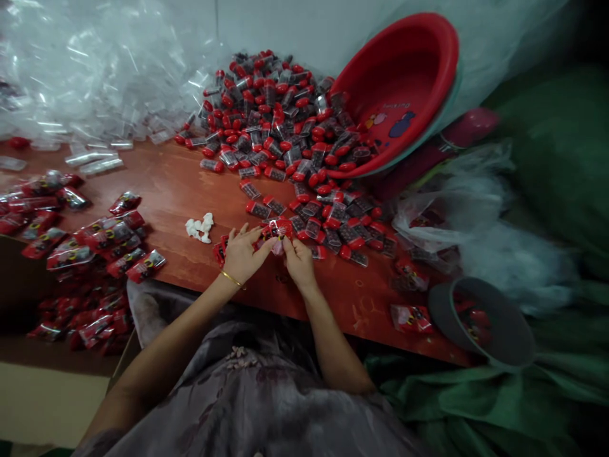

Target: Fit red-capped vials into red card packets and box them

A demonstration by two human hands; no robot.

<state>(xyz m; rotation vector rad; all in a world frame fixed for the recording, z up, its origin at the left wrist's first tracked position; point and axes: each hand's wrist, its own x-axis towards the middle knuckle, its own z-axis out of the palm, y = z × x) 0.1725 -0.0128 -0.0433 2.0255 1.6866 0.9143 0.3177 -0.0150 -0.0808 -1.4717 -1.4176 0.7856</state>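
Red packet (281, 226): was pinched in fingers of left hand (243, 255) and right hand (299, 263) near bench's (166, 174) front edge, right of white clumps (206, 225), before heaped red-capped tubes (269, 95).

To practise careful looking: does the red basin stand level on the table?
No, the red basin is tilted steeply, its open side turned towards the heap of red-capped containers.
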